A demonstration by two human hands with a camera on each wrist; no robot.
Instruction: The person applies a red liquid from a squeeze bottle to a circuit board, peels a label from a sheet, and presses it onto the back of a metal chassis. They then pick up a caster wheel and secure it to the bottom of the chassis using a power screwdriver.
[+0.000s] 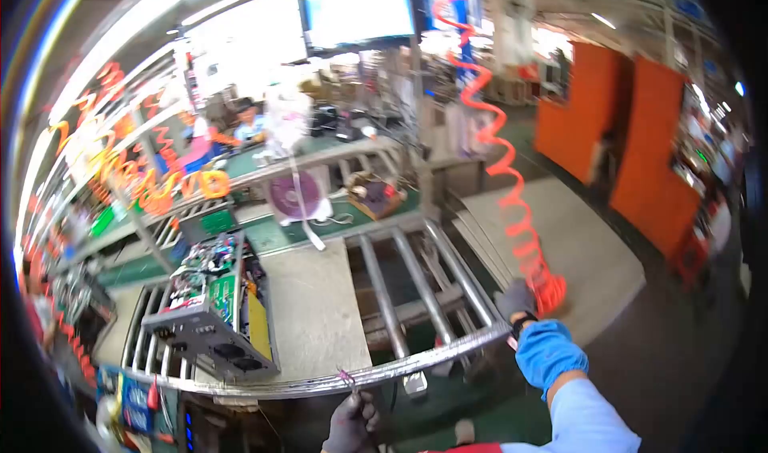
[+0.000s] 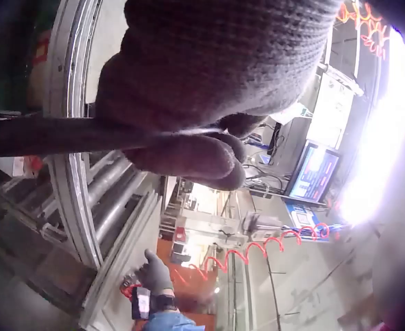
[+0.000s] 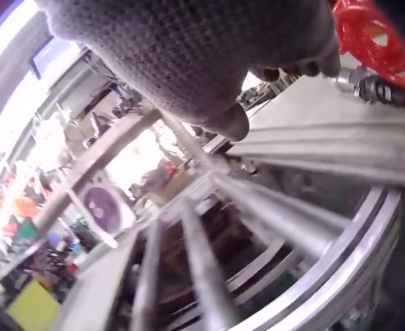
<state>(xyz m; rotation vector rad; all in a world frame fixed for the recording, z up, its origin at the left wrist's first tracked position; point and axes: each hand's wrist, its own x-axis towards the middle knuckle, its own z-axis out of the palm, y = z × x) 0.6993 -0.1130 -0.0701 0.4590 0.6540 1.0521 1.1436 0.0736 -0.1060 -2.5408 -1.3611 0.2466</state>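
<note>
My left hand (image 1: 350, 422), in a grey knit glove, is near the conveyor's front rail. Its thumb and fingers pinch a slim dark rod-like tool (image 2: 47, 136); I cannot tell its kind. Pinkish bits (image 1: 345, 375) show just above that hand in the head view. Out to the right, my gloved right hand (image 1: 516, 299) grips the end of a red coiled air hose (image 1: 549, 291). Beside its curled fingers, a metal hose coupling (image 3: 368, 86) shows in the right wrist view. An open metal chassis (image 1: 212, 305) with circuit boards sits on the conveyor at the left.
Bare rollers (image 1: 410, 281) lie between a flat board (image 1: 316, 309) and the conveyor's right end. Large grey sheets (image 1: 560, 237) are stacked beyond that end. Orange panels (image 1: 580, 113) stand at the back right. A purple fan-like disc (image 1: 294, 197) and a monitor (image 1: 358, 13) are behind.
</note>
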